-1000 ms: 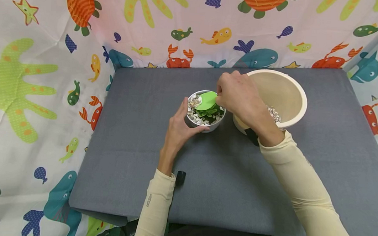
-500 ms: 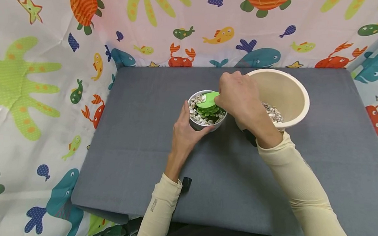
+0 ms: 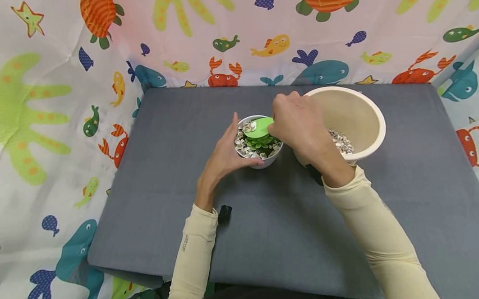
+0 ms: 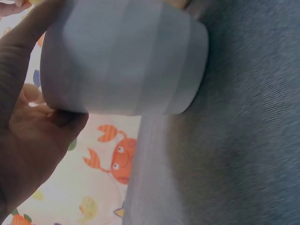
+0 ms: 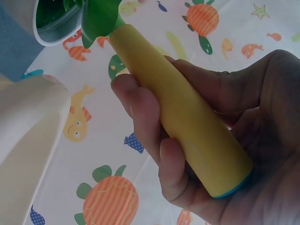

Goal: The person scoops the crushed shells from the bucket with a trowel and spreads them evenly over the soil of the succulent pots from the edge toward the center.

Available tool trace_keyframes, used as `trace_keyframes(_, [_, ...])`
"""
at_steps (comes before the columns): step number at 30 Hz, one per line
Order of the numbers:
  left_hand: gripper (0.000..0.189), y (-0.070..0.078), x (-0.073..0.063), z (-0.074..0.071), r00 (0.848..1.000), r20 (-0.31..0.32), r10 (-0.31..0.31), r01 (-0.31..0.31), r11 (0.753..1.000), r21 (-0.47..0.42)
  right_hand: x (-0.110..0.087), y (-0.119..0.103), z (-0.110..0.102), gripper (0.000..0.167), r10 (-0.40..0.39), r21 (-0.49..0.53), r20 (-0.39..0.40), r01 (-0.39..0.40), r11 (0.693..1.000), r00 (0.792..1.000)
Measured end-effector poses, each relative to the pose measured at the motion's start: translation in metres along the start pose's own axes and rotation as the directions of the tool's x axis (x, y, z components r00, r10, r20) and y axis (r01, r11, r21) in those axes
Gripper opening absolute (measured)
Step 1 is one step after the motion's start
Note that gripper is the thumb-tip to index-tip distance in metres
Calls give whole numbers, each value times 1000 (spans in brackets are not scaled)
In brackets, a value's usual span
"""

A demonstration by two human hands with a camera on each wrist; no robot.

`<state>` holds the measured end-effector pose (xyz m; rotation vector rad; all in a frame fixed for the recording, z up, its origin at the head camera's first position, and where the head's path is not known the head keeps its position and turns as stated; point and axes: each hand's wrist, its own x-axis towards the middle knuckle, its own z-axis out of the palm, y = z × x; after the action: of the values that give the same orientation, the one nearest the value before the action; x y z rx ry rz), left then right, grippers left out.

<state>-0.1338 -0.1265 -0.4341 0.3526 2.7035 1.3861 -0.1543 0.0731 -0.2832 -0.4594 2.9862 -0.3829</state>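
Observation:
A small white pot (image 3: 268, 162) stands on the table, holding a green succulent (image 3: 258, 143) ringed by pale pebbles (image 3: 245, 150). My left hand (image 3: 222, 154) grips it from the left, thumb along the near side; the left wrist view shows its smooth wall, the pot (image 4: 124, 61). My right hand (image 3: 299, 121) holds a small trowel with a green blade (image 3: 260, 128) over the succulent. Some pebbles lie at the blade's left end. In the right wrist view, curled fingers wrap the trowel's yellow handle (image 5: 183, 117).
Right of the pot stands a cream bucket (image 3: 375, 145), partly behind my right forearm, with pebbles (image 3: 340, 140) at its bottom. A grey cloth covers the table (image 3: 158, 217). A sea-animal curtain (image 3: 120, 26) hangs behind and at both sides.
The trowel's blade stays over the pot and has shifted only slightly. Fewer pebbles appear heaped at its left end than a second ago. My left hand keeps its hold on the pot.

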Motion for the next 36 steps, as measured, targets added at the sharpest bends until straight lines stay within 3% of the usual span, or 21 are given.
trace_keyframes(6, [140, 5, -5, 10, 995, -79, -65, 66, 998, 0, -1, -4, 4, 17, 27, -41, -34, -28, 999, 999])
trace_keyframes(12, [139, 7, -10, 21, 985, -164, -56, 61, 998, 23, -1, -7, 3, 21, 65, -65, -36, -67, 996, 997])
trace_keyframes(16, [138, 9, -13, 25, 979, -196, -50, 63, 996, 65, -1, -7, 1, 22, 80, -61, -23, -81, 995, 997])
trace_keyframes(22, [141, 18, -16, 30, 960, -265, -93, 131, 983, 129, 1, -5, -4, 23, 65, -53, -20, -66, 996, 998])
trace_keyframes(26, [146, 21, -16, 34, 949, -303, -82, 147, 969, 198, 3, -4, -8, 23, 61, -49, 15, -60, 997, 998])
trace_keyframes(30, [150, 19, -17, 29, 961, -273, -51, 116, 967, 225, 3, -5, -11, 22, 59, -36, 47, -58, 998, 997])
trace_keyframes(36, [150, 6, -12, 10, 997, -77, 3, 5, 994, 114, 4, -6, -13, 20, 66, -40, 62, -64, 997, 996])
